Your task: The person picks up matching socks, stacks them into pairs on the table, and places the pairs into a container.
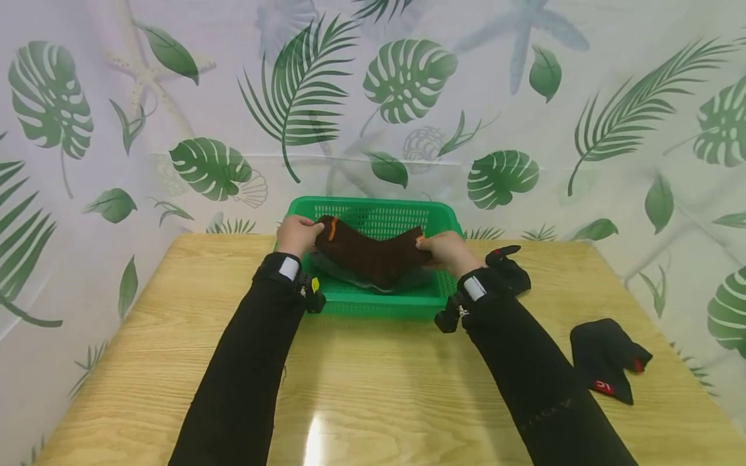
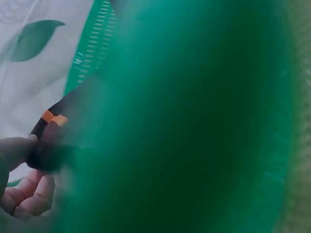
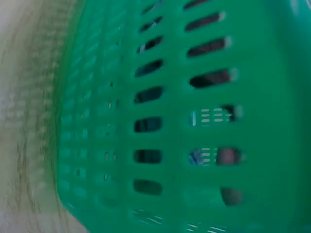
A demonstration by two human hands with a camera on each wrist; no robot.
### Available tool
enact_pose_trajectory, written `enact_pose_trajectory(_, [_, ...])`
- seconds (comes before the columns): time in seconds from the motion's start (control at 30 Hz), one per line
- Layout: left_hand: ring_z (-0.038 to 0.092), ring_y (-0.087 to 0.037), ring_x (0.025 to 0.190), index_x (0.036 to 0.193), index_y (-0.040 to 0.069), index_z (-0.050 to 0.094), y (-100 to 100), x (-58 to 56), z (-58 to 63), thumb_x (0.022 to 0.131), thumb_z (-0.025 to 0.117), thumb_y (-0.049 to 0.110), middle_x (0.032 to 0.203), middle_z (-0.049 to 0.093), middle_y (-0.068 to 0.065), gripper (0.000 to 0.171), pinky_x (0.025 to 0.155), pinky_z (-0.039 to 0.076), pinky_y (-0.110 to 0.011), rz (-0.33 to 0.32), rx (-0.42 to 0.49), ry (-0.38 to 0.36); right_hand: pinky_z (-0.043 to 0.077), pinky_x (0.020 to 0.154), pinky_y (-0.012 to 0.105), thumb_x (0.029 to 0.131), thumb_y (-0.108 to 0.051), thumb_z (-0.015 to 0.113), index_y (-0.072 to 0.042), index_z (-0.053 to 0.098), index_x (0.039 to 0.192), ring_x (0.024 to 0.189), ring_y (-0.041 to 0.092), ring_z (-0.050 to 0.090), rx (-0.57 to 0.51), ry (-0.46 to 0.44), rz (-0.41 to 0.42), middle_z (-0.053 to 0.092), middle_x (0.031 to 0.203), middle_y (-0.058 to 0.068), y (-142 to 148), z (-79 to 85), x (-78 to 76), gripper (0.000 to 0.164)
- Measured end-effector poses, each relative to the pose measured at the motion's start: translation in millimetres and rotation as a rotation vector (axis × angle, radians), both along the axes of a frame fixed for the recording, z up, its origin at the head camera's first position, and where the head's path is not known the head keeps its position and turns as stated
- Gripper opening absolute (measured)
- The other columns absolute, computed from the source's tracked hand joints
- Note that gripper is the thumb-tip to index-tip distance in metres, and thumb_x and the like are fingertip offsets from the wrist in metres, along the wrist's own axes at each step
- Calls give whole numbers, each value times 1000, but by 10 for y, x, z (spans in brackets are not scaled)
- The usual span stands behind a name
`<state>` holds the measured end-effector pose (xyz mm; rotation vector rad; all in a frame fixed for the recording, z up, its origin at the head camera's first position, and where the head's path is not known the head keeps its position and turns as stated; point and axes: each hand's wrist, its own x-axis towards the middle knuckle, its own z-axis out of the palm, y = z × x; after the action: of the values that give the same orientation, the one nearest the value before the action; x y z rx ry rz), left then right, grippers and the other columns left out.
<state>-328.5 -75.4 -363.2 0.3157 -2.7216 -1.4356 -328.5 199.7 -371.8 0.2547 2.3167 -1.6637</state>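
Over the green basket [image 1: 384,309] a dark brown sock [image 1: 373,255] with orange marks sags between both hands. My left hand [image 1: 298,234] pinches its left end beside an orange stripe; in the left wrist view, thumb and fingers [image 2: 34,191] hold the dark cloth. The other end is held by my right hand [image 1: 451,251], near a small orange mark. Beneath the sock, grey cloth [image 1: 419,279] lies in the basket. In the right wrist view the basket's slotted wall [image 3: 170,111] hides most of the right hand.
Right of the basket a dark sock [image 1: 513,275] with a red mark lies on the wooden table [image 1: 373,388]. Another black sock [image 1: 606,353] with red marks lies folded nearer the right edge. Behind the basket hangs a leaf-patterned cloth [image 1: 326,162].
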Motion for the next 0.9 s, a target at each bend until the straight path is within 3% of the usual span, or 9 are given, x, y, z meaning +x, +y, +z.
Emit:
enact_pose_trajectory(0.23, [59,-33,106,132,-1,55,34,-37,-206,99,56,16,130,58,-20,38,90,49,-42,-58,-106,-29,50,95,44,98,-4,50,13,56,119,108,37,58,112,14,18,53,116,21,-47,-45,16,27])
enact_pose_trajectory(0.33, [59,-31,95,145,0,38,12,-50,-285,101,52,17,139,49,-22,50,86,49,-43,-152,-66,-96,49,96,45,98,-1,48,15,52,124,110,38,56,160,9,25,50,123,24,-74,-90,17,31])
enact_pose_trajectory(0.47, [53,-36,117,153,-1,18,8,-33,-300,102,49,23,153,30,-24,64,96,46,-47,-322,-91,-212,51,91,42,99,-8,50,15,48,128,109,36,55,355,-40,120,48,128,26,-96,-107,5,38])
enact_pose_trajectory(0.53, [38,-41,134,152,-3,20,38,-4,-285,101,50,26,155,25,-25,66,105,39,-49,-374,-201,-245,49,87,40,99,-14,50,15,45,131,109,36,53,502,-71,198,47,130,29,-123,-93,3,43])
enact_pose_trajectory(0.6, [32,-46,137,152,-4,22,81,36,-281,100,52,28,156,18,-27,68,107,36,-52,-396,-311,-269,47,86,41,100,-19,47,13,43,136,112,37,51,641,-85,272,45,135,29,-175,-69,18,48])
enact_pose_trajectory(0.7, [15,-49,142,153,2,24,156,118,-276,97,58,31,159,2,-26,71,109,30,-58,-434,-507,-266,43,95,44,99,-22,49,9,40,141,123,39,46,820,-8,395,42,141,29,-275,-48,36,53])
enact_pose_trajectory(0.77, [5,-49,144,156,12,23,198,173,-280,95,61,33,160,-9,-22,75,109,26,-63,-491,-613,-265,36,106,50,99,-23,51,3,35,147,135,42,35,869,48,493,32,150,28,-335,-62,45,57])
enact_pose_trajectory(0.83, [-6,-45,145,156,22,22,232,215,-286,95,62,35,161,-9,-17,74,110,19,-65,-573,-695,-282,24,112,58,100,-26,53,-6,23,154,143,46,17,866,66,608,14,158,27,-372,-98,48,66])
enact_pose_trajectory(0.9, [-9,-42,146,156,28,22,254,244,-291,98,58,34,162,-5,-14,69,111,15,-66,-659,-721,-329,19,112,63,100,-29,53,-15,22,156,144,47,6,852,28,724,4,160,25,-376,-146,47,66])
